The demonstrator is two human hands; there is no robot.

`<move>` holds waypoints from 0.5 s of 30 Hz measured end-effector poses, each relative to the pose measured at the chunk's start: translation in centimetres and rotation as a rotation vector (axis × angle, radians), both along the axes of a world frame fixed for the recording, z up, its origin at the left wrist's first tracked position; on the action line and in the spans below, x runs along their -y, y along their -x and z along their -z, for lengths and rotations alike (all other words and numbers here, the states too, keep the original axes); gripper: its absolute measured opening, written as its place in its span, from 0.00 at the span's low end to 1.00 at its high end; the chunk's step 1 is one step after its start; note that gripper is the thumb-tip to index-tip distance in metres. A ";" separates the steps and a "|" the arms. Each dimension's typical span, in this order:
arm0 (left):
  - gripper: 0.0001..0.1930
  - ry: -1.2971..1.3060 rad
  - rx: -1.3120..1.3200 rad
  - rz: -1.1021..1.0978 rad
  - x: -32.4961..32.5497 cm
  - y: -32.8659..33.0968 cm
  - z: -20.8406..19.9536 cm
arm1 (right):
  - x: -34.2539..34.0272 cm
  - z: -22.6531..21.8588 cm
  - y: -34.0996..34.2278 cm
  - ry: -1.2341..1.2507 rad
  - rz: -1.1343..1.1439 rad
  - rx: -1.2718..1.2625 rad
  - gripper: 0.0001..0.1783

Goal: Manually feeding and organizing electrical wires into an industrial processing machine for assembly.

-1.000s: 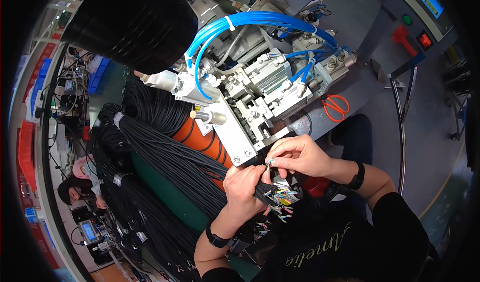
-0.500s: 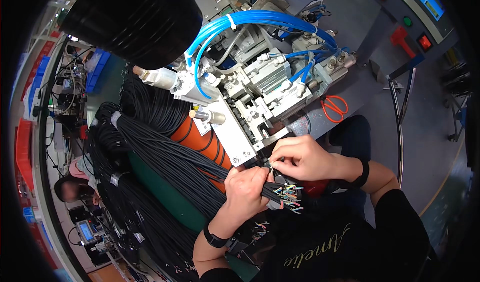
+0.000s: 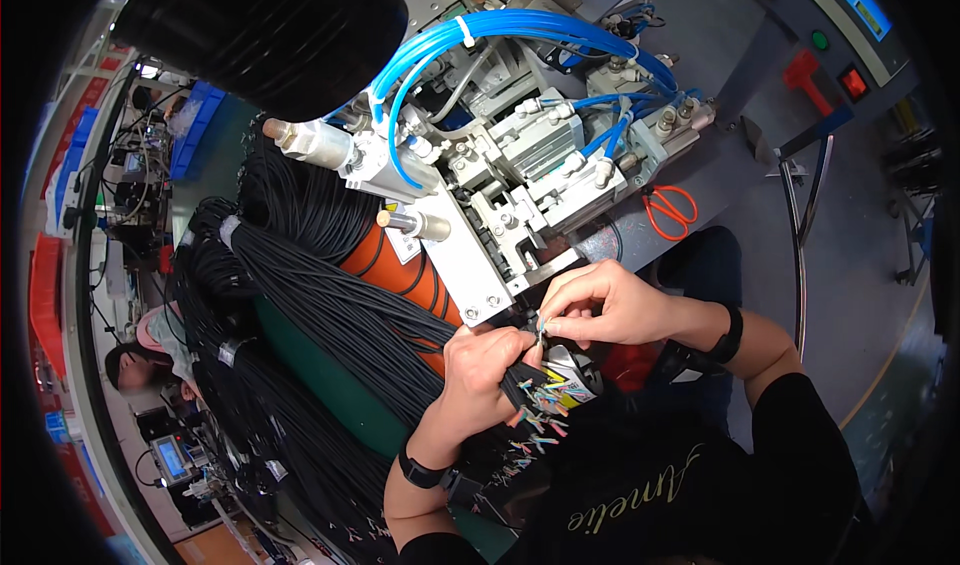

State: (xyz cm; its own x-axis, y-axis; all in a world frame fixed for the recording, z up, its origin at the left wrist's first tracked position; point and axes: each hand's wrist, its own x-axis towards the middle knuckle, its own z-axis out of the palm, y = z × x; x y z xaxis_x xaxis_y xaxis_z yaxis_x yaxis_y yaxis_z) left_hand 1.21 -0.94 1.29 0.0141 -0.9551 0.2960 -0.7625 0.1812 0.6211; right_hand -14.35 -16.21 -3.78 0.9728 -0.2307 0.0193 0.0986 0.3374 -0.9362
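While the left hand (image 3: 480,370), fingers curled round, grips slim black cables (image 3: 525,383) with multicoloured wire ends, the right hand (image 3: 612,310) — thumb and forefinger pinched together — holds thin bluish wires (image 3: 541,327) near the silver metal machine (image 3: 515,205).

The left hand (image 3: 482,370) grips a bundle of slim black cables (image 3: 522,381) with multicoloured ends; beside it, the right hand (image 3: 615,310) pinches what look like thin pale wires (image 3: 541,328). Red-orange loop-handled scissors (image 3: 653,205) lie near the front edge of the grey table (image 3: 712,183), beside a silver metal machine (image 3: 540,150).
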 end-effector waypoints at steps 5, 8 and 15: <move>0.06 -0.139 -0.116 0.078 0.0 -0.6 -0.3 | 0.3 -0.5 -0.1 0.322 0.010 0.074 0.04; 0.06 -0.151 -0.093 0.066 -0.1 0.2 -0.3 | -0.6 -0.9 -0.2 0.625 0.117 0.089 0.05; 0.24 -0.071 0.453 -0.160 -1.3 2.1 0.0 | -1.9 -0.4 -0.3 1.239 0.427 0.015 0.08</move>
State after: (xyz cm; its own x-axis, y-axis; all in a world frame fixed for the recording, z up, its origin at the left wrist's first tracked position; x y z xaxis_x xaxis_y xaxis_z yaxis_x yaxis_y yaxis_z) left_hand -0.87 0.34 1.33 0.0474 -0.9694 0.2408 -0.9739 0.0087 0.2268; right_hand -14.03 -14.33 -3.35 0.8259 -0.3400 0.4497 -0.0042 -0.8014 -0.5981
